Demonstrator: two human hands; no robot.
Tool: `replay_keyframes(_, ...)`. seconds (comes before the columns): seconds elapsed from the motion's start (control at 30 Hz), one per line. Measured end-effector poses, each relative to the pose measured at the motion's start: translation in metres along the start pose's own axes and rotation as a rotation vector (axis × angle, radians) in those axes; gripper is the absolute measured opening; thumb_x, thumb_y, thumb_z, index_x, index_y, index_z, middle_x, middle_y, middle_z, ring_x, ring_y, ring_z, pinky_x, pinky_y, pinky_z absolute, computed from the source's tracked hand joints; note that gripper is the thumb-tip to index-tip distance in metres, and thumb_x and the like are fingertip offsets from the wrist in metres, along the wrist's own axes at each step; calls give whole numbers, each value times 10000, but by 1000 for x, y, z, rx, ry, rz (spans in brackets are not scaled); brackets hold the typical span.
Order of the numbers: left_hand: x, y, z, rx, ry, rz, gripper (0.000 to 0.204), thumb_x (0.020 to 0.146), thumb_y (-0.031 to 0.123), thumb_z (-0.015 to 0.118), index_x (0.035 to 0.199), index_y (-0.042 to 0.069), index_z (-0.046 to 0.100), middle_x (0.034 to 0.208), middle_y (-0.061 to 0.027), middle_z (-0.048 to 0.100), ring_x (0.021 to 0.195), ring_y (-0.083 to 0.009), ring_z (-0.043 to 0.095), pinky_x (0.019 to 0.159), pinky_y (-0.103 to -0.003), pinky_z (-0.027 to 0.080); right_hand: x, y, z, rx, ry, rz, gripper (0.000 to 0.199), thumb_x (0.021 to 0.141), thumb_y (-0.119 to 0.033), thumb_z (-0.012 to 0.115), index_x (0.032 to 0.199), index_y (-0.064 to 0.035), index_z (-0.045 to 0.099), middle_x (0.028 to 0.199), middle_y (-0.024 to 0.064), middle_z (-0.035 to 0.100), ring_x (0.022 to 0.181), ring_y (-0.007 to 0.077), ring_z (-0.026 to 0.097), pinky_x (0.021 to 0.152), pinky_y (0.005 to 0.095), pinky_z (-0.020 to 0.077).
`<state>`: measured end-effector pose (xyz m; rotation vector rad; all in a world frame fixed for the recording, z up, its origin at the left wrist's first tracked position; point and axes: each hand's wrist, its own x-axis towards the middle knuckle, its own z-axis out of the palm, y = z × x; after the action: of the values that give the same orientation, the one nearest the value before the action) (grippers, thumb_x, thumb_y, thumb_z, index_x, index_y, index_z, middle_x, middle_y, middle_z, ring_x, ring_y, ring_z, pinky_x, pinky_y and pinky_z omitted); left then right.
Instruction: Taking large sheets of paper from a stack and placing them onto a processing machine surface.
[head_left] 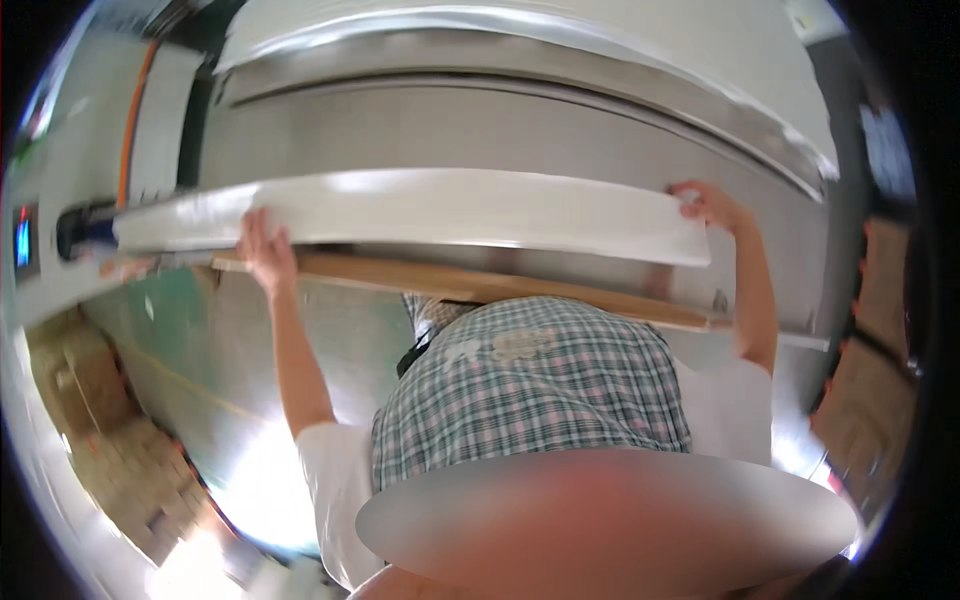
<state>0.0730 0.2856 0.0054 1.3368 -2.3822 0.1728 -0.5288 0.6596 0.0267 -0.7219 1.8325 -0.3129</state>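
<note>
A long, flat white piece (450, 205) with a glossy surface stretches across the view in front of me; what it is made of, I cannot tell. Toward its left part, my left hand (267, 252) grips the near edge, fingers laid over the white face and the thumb hidden. At the right end, my right hand (708, 203) holds the far corner with bent fingers. Beneath the white piece runs a wooden bar (480, 283), between it and my checked apron (540, 390).
Beyond lies a wide grey machine bed (430, 125) with a long slot and a white cover (560, 25). At left stands a cabinet with a small lit screen (24, 240), near a blurred dark shape (85, 230). Brown cartons (90, 380) are stacked on both sides.
</note>
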Motion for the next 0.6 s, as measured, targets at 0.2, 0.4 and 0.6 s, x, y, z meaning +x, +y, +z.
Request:
replay_keyframes(0.2,-4,1,-9,-102,118,-74,276,805,270,562,1054,156,596,1206,-97,510,1184,-244,419,1010,-503,188,45,-108,88,30,-295,-168,578,726,-349,668,1191,-81,452,917,59,570,703,111,527,547,260,432)
replay_keyframes(0.4,-5,-1,-17,-94,162,-96,257,800,254,563,1030,150,610,1170,-82,540,1163,-233,444,1010,-491,219,72,-217,180,-105,-487,-250,546,818,-379,562,1210,-37,396,947,96,554,724,145,575,592,270,496)
replay_keyframes(0.6,-6,5,-21,-212,127,-44,294,783,282,546,1004,100,611,1155,-104,547,1149,-257,459,1005,-480,240,92,-314,237,-154,-530,-311,523,849,-418,507,1164,-12,414,879,97,575,597,158,595,556,258,503)
